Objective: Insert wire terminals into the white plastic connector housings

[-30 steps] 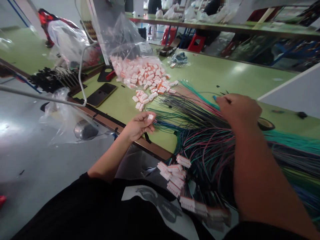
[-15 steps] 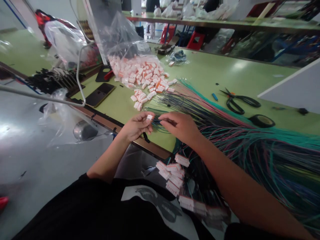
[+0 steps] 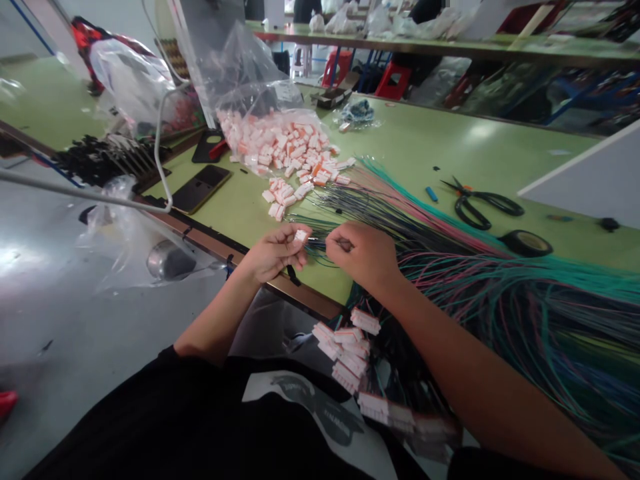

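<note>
We find the right hand (image 3: 363, 257) has closed in from the wire bundle (image 3: 500, 300) and now sits just beside the left hand (image 3: 273, 252), fingers pinched on a thin wire end. The left hand's fingers grip a small white connector (image 3: 301, 235) over the near table edge (image 3: 210, 243). We judge insertion under way. Loose connectors (image 3: 285, 150), blocky hard plastic, spill from a clear bag; scissors (image 3: 483, 200) lie far right.

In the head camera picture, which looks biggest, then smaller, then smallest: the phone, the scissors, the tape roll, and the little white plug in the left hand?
1. Scissors and phone: look alike, too close to rank.
2. Tape roll.
3. White plug in the left hand.
</note>
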Action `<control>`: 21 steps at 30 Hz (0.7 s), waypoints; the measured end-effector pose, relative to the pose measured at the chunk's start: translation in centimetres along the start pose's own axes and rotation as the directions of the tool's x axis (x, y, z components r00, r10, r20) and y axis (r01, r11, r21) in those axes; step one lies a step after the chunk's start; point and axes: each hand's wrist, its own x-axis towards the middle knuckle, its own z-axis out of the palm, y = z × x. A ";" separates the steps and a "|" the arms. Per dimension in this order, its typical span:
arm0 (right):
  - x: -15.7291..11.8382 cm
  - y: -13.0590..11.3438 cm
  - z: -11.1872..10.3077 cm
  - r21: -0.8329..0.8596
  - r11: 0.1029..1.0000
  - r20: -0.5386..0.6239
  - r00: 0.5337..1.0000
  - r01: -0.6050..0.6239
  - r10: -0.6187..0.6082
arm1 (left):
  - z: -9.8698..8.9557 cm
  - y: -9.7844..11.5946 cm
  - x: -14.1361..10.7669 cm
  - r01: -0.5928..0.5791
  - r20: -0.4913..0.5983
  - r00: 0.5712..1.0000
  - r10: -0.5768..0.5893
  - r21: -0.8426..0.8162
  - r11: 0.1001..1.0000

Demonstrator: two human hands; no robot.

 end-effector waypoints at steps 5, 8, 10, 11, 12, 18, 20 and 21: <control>0.0 -0.1 0.2 0.021 1.000 -0.006 1.000 -0.007 0.007 | 0.0 0.0 0.0 -0.008 -0.006 1.000 0.008 0.001 1.000; 0.1 -0.1 0.4 0.047 0.999 -0.008 1.000 -0.010 0.011 | 0.0 -0.1 0.0 -0.008 -0.007 1.000 0.008 0.012 1.000; 0.1 -0.1 0.5 0.070 0.997 -0.009 1.000 -0.018 0.018 | 0.0 -0.1 0.0 -0.012 -0.006 1.000 0.012 0.008 1.000; 0.0 -0.1 0.5 0.086 0.996 -0.005 1.000 -0.022 0.023 | 0.1 -0.1 0.0 -0.013 -0.006 1.000 0.013 0.006 1.000; 0.0 -0.1 0.6 0.105 0.994 0.001 1.000 -0.029 0.029 | 0.1 -0.1 0.0 -0.012 -0.005 1.000 0.012 0.005 1.000; -0.2 -0.4 0.7 0.252 0.965 0.018 0.997 -0.073 0.070 | 0.3 0.0 0.0 -0.028 0.023 0.999 0.028 0.011 1.000; -0.2 -0.5 0.8 0.297 0.952 0.029 0.997 -0.075 0.070 | 0.3 -0.1 0.0 -0.034 0.038 0.999 0.033 0.017 0.999; -0.3 -0.6 0.9 0.310 0.948 0.033 0.997 -0.073 0.067 | 0.3 -0.2 0.0 -0.035 0.045 0.998 0.034 0.026 0.999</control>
